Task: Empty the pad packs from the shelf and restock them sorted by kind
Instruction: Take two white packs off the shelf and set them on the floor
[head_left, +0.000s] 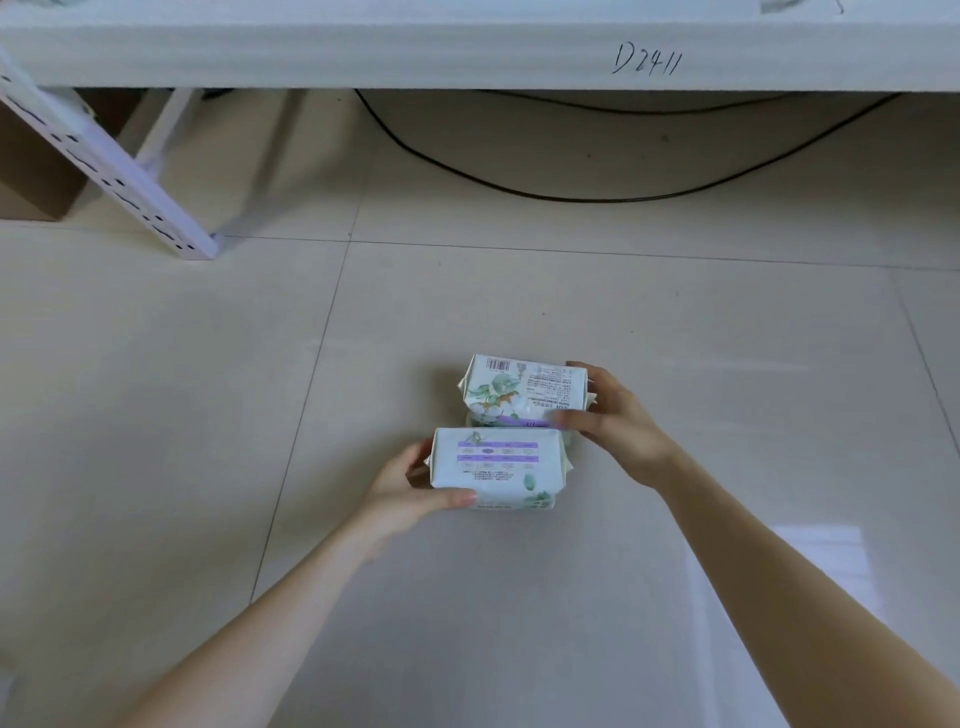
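1. Far left: a box (36, 171) sits under the shelf (363, 47), beside a slanted perforated upright (104, 171) whose foot stands on the floor (156, 415). That foot is the nearest obstacle on this side, and it is well apart from the hands.
2. Left hand (410, 488): grasping the left end of the near pack (496, 462), thumb along its near edge, fingers round the far side.
3. Near pack: long axis runs left to right across my view, face with the purple table up. It is low over the floor. I cannot tell whether it rests on the floor.
4. Far pack (524, 387): just beyond the near one and parallel to it, barcode face up. The two look close to touching. A pale strip shows beneath it, possibly another pack, but I cannot tell.
5. Right hand (618, 421): grasping the right end of the far pack, thumb at the near edge, fingers over the far corner.
6. Key relation: each pack is held at its outer end by the hand on its own side, and the arms are not crossed. The shelf lies ahead and above. Its front edge, marked D2411, spans the top of the view.
7. Judgement: setting the packs down needs only a short drop. A return to the shelf means lifting up and forward over that front edge.
8. Right: open floor. A cable (571, 195) loops under the shelf, well behind the packs.
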